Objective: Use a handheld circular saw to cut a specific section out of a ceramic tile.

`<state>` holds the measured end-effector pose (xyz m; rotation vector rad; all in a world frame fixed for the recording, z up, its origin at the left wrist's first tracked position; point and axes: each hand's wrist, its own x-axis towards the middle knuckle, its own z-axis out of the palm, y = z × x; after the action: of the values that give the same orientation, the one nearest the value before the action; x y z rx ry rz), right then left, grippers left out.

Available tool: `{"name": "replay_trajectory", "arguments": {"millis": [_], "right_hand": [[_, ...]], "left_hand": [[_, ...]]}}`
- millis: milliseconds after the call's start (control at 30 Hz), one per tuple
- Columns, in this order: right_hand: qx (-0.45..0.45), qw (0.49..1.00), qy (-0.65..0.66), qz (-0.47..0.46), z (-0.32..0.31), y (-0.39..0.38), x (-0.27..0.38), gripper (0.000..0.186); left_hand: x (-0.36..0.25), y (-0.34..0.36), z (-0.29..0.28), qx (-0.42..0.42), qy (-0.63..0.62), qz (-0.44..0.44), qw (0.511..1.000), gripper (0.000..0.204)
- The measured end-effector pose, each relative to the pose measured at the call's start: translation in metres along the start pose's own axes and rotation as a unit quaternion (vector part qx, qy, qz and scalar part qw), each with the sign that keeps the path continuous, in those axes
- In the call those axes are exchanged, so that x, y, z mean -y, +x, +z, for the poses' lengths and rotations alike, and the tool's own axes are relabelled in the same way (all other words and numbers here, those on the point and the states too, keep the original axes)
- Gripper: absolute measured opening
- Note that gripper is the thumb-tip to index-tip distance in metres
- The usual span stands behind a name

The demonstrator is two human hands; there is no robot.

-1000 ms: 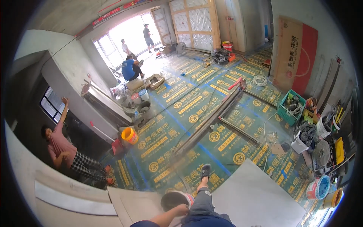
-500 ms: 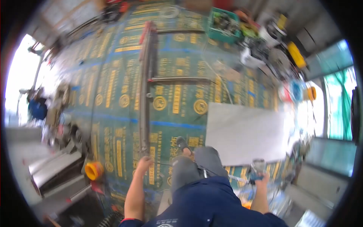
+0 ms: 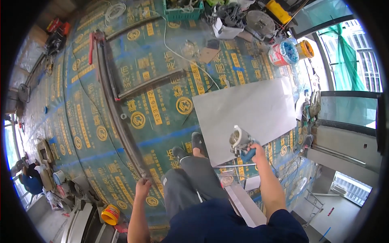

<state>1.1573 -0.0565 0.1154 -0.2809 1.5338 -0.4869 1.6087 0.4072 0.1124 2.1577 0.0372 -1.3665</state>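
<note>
My right hand [image 3: 256, 153] is wrapped round the blue grip of a handheld power tool [image 3: 240, 139] with a silver-grey round front part; its exact kind is not clear. The tool is over the near edge of a large pale grey sheet [image 3: 247, 109] on the floor. My left hand [image 3: 143, 187] is closed, with curled fingers, at the near end of a long dark metal bar [image 3: 117, 117]. Whether it grips the bar's end or something small is hidden. The bar joins shorter crosspieces [image 3: 152, 84] in a frame lying flat.
Green printed floor covering with blue tape [image 3: 162, 139] lies underfoot. A pale long beam [image 3: 245, 204] lies by my right leg. Paint buckets [image 3: 283, 53] and a green crate [image 3: 184, 12] stand at the far right and back. An orange bucket [image 3: 110, 214] is near left. A cable [image 3: 194, 60] crosses the floor.
The view has turned, so the frame and sheet appear shifted left. My right hand has brought the power tool forward and inward, over the sheet's near edge. My left hand stays by the bar's end.
</note>
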Motion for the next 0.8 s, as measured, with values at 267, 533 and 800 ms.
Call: {"name": "replay_trajectory", "arguments": {"millis": [267,533,800], "right_hand": [[0.067,0.994,-0.082,-0.021,0.109,0.134,-0.003,0.015],[0.032,0.939,-0.269,-0.211,0.177,0.353,-0.07,0.021],[0.103,0.909,-0.245,-0.322,0.223,0.471,-0.094,0.02]], "left_hand": [[0.014,0.27,0.144,-0.018,0.183,0.159,0.97,0.025],[-0.014,0.516,0.337,0.041,0.181,0.165,0.969,0.027],[-0.041,0.68,0.45,0.214,-0.056,0.163,0.961,0.039]]}}
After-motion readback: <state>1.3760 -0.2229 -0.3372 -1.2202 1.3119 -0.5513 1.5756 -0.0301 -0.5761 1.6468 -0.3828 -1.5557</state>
